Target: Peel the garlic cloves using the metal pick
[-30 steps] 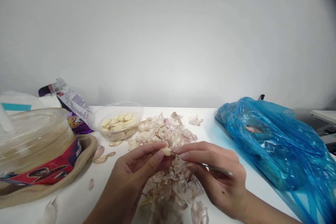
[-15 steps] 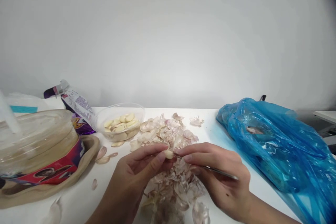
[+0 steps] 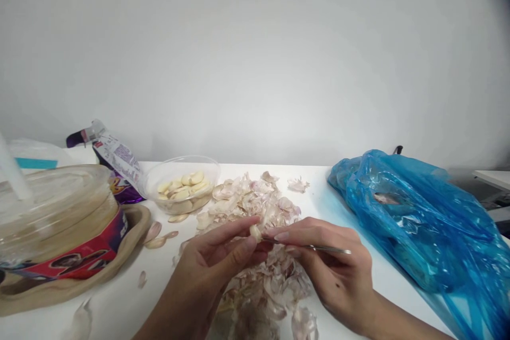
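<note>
Between thumb and fingers, my left hand (image 3: 217,260) pinches a pale garlic clove (image 3: 255,232). My right hand (image 3: 332,265) grips a thin metal tool (image 3: 324,249); its tip meets the clove's right side, and fingers hide its working end, so its kind is unclear. Beneath both hands spreads a heap of papery garlic skins (image 3: 255,199). A clear plastic bowl (image 3: 213,170) beyond my left hand holds several peeled cloves (image 3: 187,186). Unpeeled cloves (image 3: 154,231) lie on the white table left of my left hand.
At the left, a large lidded drink cup (image 3: 79,212) with a straw sits in a cardboard carrier (image 3: 137,223). A purple-and-silver wrapper (image 3: 119,156) stands behind it. A blue plastic bag (image 3: 414,223) covers the right side. A wall rises behind the table.
My right hand has shifted slightly left, and the metal tool lies flatter, its handle end further left. The clove has turned a little in my left fingers.
</note>
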Tool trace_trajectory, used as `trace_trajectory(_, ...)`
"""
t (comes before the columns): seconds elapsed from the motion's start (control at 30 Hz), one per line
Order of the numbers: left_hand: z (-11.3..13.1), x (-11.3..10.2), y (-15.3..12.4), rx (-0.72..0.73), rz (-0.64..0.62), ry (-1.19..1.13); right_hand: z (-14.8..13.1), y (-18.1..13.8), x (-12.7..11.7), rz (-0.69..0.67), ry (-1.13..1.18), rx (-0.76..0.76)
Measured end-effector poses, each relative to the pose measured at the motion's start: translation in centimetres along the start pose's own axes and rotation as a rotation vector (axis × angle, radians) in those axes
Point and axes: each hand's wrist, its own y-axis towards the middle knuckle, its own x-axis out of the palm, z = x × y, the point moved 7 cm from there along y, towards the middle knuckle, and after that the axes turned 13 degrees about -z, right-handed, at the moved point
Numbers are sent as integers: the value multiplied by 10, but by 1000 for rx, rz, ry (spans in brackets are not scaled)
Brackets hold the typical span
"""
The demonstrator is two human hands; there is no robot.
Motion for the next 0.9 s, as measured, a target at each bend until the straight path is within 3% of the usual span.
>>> trace_trajectory(0.9,-4,3,10,24,-165,-54,0,-3,-7,51,-65,-13)
